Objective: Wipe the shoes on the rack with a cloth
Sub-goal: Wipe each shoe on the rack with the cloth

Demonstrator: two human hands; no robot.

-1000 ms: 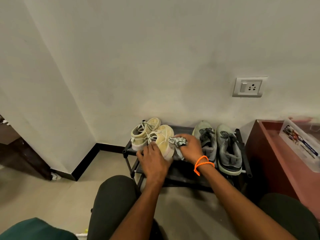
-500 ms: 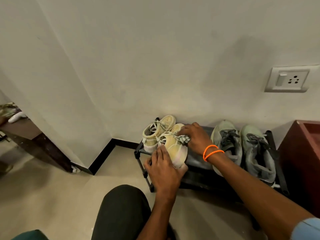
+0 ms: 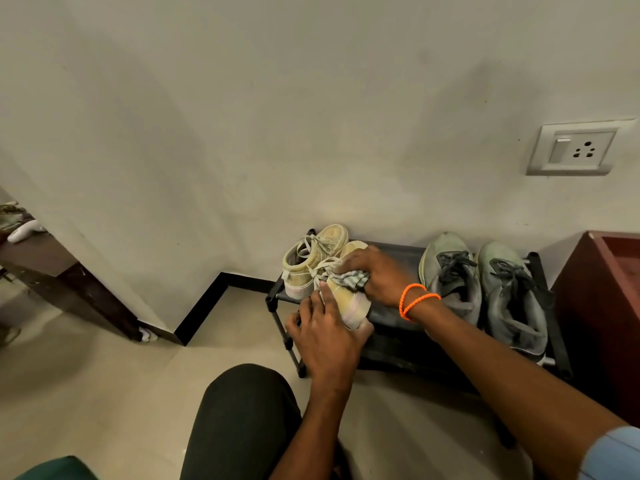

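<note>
the nearer yellow shoe (image 3: 349, 299) sits at the left end of the black rack (image 3: 391, 313), its heel past the front edge, with its twin, the second yellow shoe (image 3: 311, 261), just beside it toward the wall. a bunched striped cloth (image 3: 349, 279) lies on the shoe's upper by the laces. the right hand (image 3: 377, 275) has its fingers curled over the cloth, gripping it and pressing it onto the shoe; an orange bracelet (image 3: 415, 299) circles that wrist, and the forearm reaches in from the lower right. the left hand (image 3: 325, 337) cups the heel end, fingers laid fairly straight along the near side, thumb tucked under; it steadies the shoe.

the step in hand looks like wiping this first shoe. next probably comes a stroke toward toe or side, needing steady pressure while the left hand braces the overhanging heel. the grey pair (image 3: 485, 292) at the right end seems yet to be done.
</note>
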